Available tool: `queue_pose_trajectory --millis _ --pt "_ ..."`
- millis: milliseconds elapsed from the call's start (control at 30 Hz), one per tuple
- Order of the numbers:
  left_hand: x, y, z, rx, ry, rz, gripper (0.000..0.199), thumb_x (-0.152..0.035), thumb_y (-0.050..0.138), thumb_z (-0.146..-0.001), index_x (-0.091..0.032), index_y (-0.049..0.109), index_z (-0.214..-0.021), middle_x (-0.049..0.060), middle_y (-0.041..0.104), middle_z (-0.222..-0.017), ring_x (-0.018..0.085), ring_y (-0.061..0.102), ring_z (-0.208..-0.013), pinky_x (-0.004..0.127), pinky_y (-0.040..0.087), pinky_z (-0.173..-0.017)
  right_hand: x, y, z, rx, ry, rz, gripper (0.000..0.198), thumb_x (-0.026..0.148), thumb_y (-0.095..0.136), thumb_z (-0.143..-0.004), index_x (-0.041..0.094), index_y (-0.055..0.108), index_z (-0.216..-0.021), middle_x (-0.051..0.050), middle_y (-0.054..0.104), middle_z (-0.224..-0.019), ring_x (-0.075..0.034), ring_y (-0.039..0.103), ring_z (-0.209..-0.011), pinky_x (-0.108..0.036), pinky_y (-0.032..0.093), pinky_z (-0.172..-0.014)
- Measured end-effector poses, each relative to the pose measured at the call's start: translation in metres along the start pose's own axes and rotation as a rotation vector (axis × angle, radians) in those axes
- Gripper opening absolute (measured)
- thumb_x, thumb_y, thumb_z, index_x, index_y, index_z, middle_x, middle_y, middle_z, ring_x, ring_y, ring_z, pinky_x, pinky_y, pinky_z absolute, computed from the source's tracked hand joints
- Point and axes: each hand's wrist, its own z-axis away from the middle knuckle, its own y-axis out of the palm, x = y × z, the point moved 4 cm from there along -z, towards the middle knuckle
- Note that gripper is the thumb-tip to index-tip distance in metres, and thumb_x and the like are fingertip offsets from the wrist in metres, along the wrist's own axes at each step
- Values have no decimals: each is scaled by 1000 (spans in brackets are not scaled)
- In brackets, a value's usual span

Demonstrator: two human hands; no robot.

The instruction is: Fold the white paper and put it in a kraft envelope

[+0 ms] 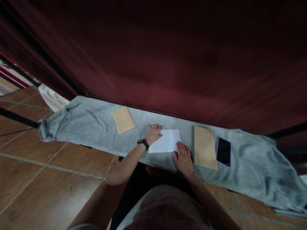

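Note:
A white sheet of paper (165,141) lies flat on the grey cloth in front of me. My left hand (153,134), with a dark watch (144,143) on its wrist, rests on the sheet's left side with fingers stretched out. At the lower right corner of the paper, my right hand (183,158) lies flat, its fingertips touching the edge. Neither hand grips anything. To the right of my right hand is a large brown envelope (205,147). A smaller brown envelope (124,120) sits tilted, up and left of my left hand.
A dark-screened tablet or phone (224,152) lies right of the large envelope. The grey cloth (91,124) covers a long narrow surface. Behind it hangs a dark red curtain (153,64). Brown floor tiles (59,179) show at the left, with a dark bar (19,117) above them.

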Motion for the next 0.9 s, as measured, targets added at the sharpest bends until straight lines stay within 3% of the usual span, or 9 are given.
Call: queue_pose_trajectory --millis 200,367,533,633,767,900 --pt "15 -3 18 62 -114 183 27 -19 70 -75 -18 65 -101 10 68 -112 26 59 -112 36 42 -100 6 -4 3 -16 -34 -64 51 22 37 -101 8 41 -151 -15 48 -153 -26 40 -143 -49 25 -121" --pt "38 6 54 94 -300 444 14 -11 67 -67 -18 62 -79 2 65 -77 21 64 -79 30 48 -71 25 -12 15 51 -154 -175 57 14 36 -96 12 37 -153 -11 46 -155 -21 38 -145 -47 26 -123" --pt "52 16 93 11 -458 788 21 -16 64 -72 -19 64 -92 -3 63 -69 17 64 -67 25 47 -60 46 -20 34 137 -256 -265 63 16 43 -92 16 36 -155 -9 45 -156 -22 40 -144 -47 28 -122" --pt "51 20 110 -24 -514 963 24 -20 62 -77 -20 64 -100 -1 66 -71 17 66 -65 25 49 -57 48 -20 33 136 -168 -301 53 16 45 -93 21 49 -146 -7 56 -147 -23 53 -132 -45 39 -113" --pt "42 21 112 -20 -513 1099 19 -29 57 -86 -18 65 -101 5 71 -79 19 70 -72 29 55 -63 34 -15 14 110 102 -324 31 18 44 -97 22 69 -116 -9 73 -117 -23 68 -106 -37 50 -96" --pt "34 15 101 -57 -478 1044 26 -27 49 -93 -15 64 -110 7 71 -85 19 71 -81 30 56 -74 18 -7 -5 188 346 -306 25 29 46 -101 21 69 -98 -7 76 -89 -22 72 -81 -30 51 -75"
